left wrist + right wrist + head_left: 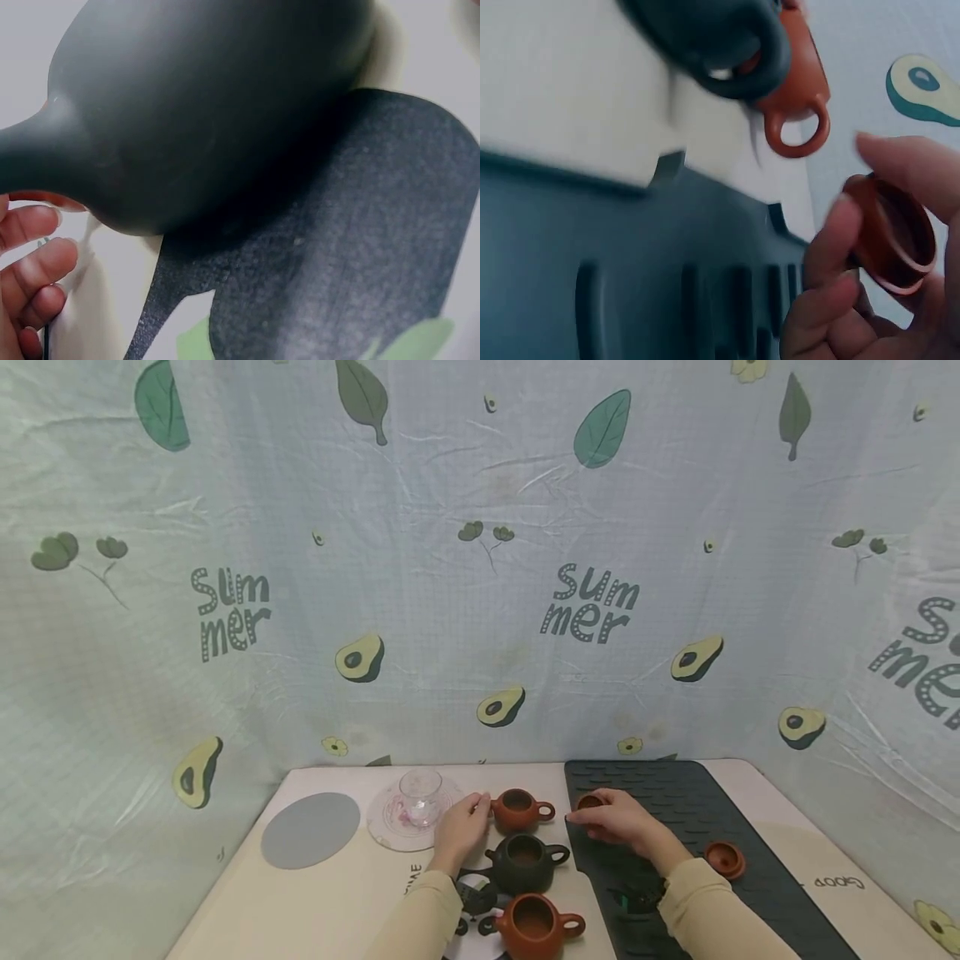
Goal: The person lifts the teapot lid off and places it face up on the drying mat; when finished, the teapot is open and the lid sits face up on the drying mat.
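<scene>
In the head view my left hand (462,828) has its fingertips at the spout of the farthest reddish-brown clay teapot (516,811), pinching it. My right hand (621,818) grips a small reddish-brown teapot lid (590,802) over the black mat. The right wrist view shows this lid (892,232) tilted between thumb and fingers, its hollow side visible. A dark teapot (522,865) stands just nearer than the first, and a second reddish-brown teapot (533,928) is nearest. All three are lidless, handles toward the right. The dark teapot (210,97) fills much of the left wrist view.
Another reddish-brown lid (724,859) lies on the ribbed black mat (678,793), right of my right hand. Left of the teapots, a clear glass cup (422,797) stands on a round patterned mat (388,835). A grey disc (311,831) lies farther left. A printed curtain (420,610) hangs behind.
</scene>
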The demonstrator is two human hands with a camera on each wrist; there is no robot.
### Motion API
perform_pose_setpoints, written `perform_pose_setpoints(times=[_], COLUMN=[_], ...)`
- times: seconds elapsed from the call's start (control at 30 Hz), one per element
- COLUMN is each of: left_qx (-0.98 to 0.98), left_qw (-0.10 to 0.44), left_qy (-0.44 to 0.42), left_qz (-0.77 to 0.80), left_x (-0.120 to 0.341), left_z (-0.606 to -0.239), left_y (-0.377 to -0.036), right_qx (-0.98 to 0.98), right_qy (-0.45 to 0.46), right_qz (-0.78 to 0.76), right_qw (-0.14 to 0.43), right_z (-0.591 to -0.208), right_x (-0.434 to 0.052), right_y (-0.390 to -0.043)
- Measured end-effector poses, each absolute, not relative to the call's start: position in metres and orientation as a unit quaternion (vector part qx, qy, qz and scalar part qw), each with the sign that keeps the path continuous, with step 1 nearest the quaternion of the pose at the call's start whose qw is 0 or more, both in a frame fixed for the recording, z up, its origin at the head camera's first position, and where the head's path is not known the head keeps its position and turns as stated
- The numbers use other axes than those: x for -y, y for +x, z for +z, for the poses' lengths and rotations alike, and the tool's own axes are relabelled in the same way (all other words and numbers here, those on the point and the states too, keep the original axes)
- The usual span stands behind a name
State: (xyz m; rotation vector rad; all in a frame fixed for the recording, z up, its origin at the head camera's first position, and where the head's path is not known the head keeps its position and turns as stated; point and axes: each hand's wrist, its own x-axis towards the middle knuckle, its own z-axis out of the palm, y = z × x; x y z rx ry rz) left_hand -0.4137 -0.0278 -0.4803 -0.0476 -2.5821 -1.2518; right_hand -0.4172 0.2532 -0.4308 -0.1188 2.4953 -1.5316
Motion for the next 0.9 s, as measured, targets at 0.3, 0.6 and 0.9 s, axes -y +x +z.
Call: perform_pose_setpoints(times=[0.3,0.6,0.9], left_qx=[0.890,0.890,0.885], left_qw=[0.142,0.129,0.125], left_qy=[-0.012,-0.013,-0.014], left_qz=[-0.433,-0.438,-0.449], left_x=[0.031,0.032,0.030], left_z=[-0.482,-0.485,-0.482], left_y=[-0.413,-0.410,-0.408], right_qx=[-0.925,-0.945,-0.947], right_qy=[-0.128,-0.179,-0.215], right_qz=[-0.352,-0.264,-0.228], right_qw=[0.067,0.068,0.071], right_z=[-0.429,-0.425,-0.423], right_x=[-0.258,-0.253,-0.253], right_y=[-0.402,-0.393,-0.385])
